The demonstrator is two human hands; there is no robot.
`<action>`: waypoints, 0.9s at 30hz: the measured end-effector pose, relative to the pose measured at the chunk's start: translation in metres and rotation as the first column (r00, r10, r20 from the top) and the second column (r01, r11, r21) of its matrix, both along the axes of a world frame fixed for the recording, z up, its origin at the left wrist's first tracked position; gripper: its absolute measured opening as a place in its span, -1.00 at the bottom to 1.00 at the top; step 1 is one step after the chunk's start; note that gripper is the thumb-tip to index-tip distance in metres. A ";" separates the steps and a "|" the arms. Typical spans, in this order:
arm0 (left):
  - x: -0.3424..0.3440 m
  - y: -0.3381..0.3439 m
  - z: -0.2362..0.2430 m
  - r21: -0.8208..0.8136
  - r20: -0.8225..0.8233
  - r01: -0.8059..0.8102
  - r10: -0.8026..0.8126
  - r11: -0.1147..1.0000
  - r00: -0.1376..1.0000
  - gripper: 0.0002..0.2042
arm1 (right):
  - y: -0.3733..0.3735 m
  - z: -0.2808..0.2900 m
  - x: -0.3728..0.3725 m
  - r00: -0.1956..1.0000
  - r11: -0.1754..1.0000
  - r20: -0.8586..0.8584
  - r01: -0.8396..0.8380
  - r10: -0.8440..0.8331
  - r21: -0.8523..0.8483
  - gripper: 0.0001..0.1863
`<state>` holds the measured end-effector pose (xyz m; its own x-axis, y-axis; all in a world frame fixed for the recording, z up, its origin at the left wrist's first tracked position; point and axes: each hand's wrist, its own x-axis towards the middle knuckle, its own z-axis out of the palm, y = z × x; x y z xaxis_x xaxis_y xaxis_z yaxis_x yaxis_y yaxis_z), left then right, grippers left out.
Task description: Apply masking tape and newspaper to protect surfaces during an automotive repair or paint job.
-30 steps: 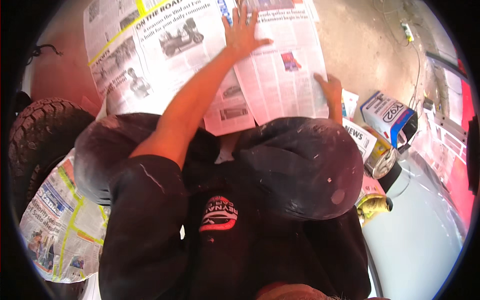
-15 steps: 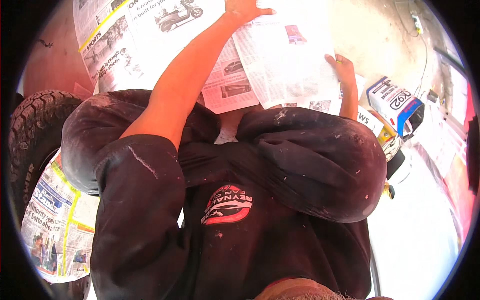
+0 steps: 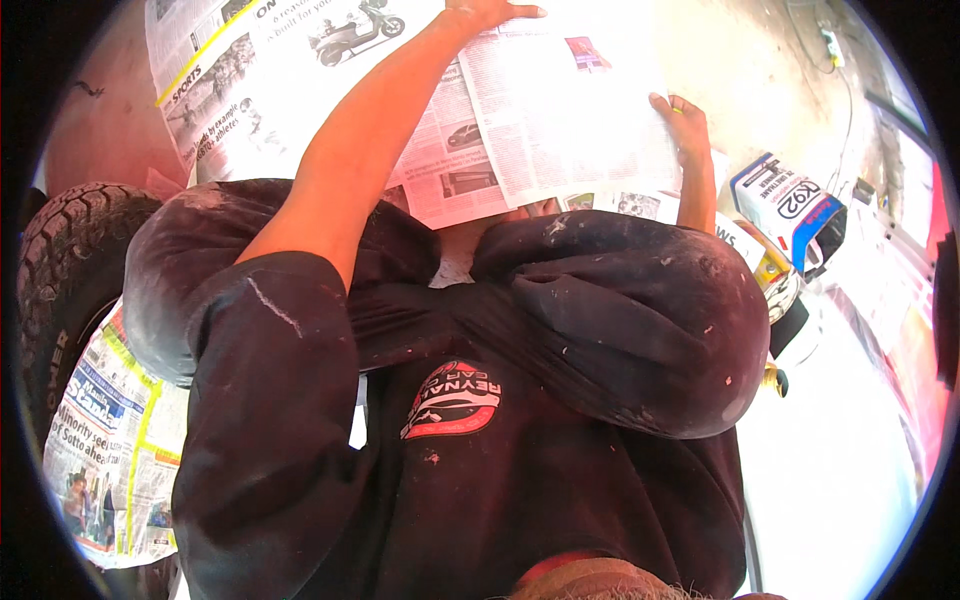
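Note:
A loose newspaper sheet (image 3: 560,125) lies over other newspaper pages (image 3: 235,85) in front of my folded legs. At the upper edge of the view, my left hand (image 3: 488,14) rests on the paper with its thumb stretched out to the right. The other fingers of that hand are partly cut off by the edge. My right hand (image 3: 686,128), with a ring on one finger, pinches the right edge of the loose sheet. Glare washes out much of the paper's upper part.
A tyre (image 3: 75,240) stands at the left, with a newspaper-covered, yellow-taped round thing (image 3: 120,450) beside it. On the right are a white and blue container (image 3: 785,205), a yellow item (image 3: 772,268), and a cable (image 3: 852,110) on the floor.
The loose sheet has shifted slightly away from me, its near edge now a little farther off. My right hand has moved slightly farther away with it. My left hand has slid slightly up and left.

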<state>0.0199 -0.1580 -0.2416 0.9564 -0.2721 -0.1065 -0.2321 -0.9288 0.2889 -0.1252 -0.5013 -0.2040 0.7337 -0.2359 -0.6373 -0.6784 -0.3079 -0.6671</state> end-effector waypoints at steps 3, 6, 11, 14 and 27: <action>-0.001 -0.001 -0.003 0.013 -0.050 -0.003 0.004 1.000 0.999 0.20 | -0.005 -0.010 0.001 0.976 0.954 0.120 -0.146 0.182 -0.263 -0.73; -0.001 0.000 -0.007 0.128 0.205 -0.020 -0.006 0.992 0.979 0.18 | -0.007 -0.016 0.000 0.973 0.925 0.027 -0.208 0.228 -0.317 -0.66; 0.000 -0.001 -0.010 0.131 0.130 -0.015 -0.002 0.991 0.992 0.15 | -0.003 -0.018 -0.003 0.968 0.882 0.116 -0.149 0.222 -0.448 -0.61; -0.001 -0.002 -0.008 0.090 0.095 -0.031 0.023 0.995 0.995 0.17 | 0.001 -0.020 -0.001 0.980 0.895 0.106 -0.108 0.170 -0.432 -0.62; -0.004 -0.003 -0.012 0.037 0.140 -0.047 0.042 0.998 0.989 0.20 | 0.001 -0.024 0.002 0.988 0.891 0.056 -0.105 0.145 -0.441 -0.59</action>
